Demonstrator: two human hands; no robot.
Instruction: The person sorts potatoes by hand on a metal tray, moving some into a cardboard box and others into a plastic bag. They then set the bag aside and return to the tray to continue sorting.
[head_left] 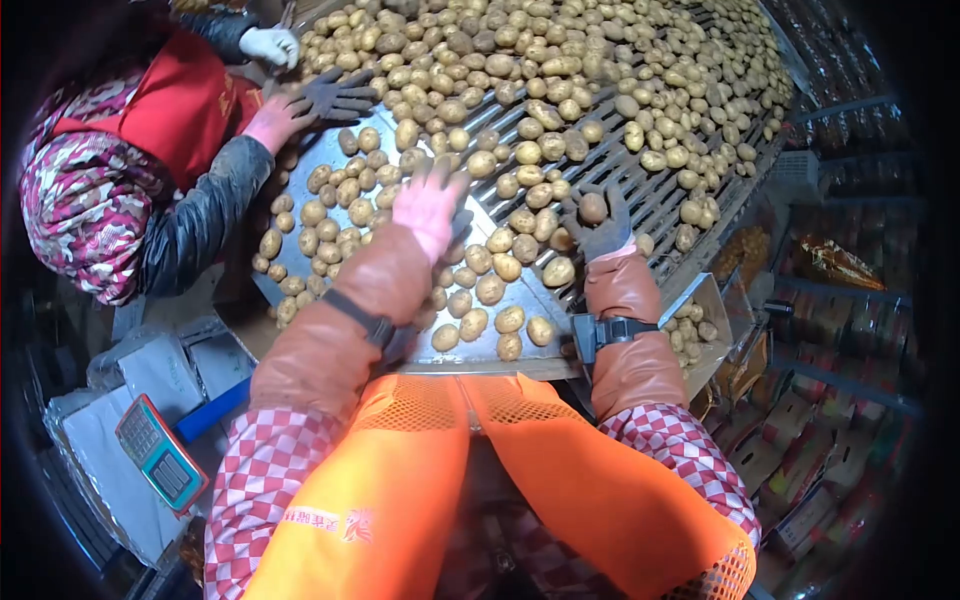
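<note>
Right hand point(600, 228) grasps one potato point(593, 208) above the table point(655, 205). Left hand point(430, 205) lies spread, released, on other potatoes point(480, 280). Grip is probably best kept firm but gentle, to avoid bruising.

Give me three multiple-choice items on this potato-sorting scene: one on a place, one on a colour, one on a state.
1. Where does the scale lie?
A. on top of the potatoes
B. lower left, off the table
C. far right, on the shelves

2. What colour is the wearer's apron?
A. orange
B. blue
C. white

3. How is the right hand?
A. flat and empty
B. out of view
C. closed round a potato

Answers:
1 B, the scale sits on wrapped bundles to the left of the wearer, clear of the table's edge.
2 A, orange cloth fills the bottom of the view.
3 C, dark-gloved fingers wrap one potato, while the left hand lies spread over others.
</note>
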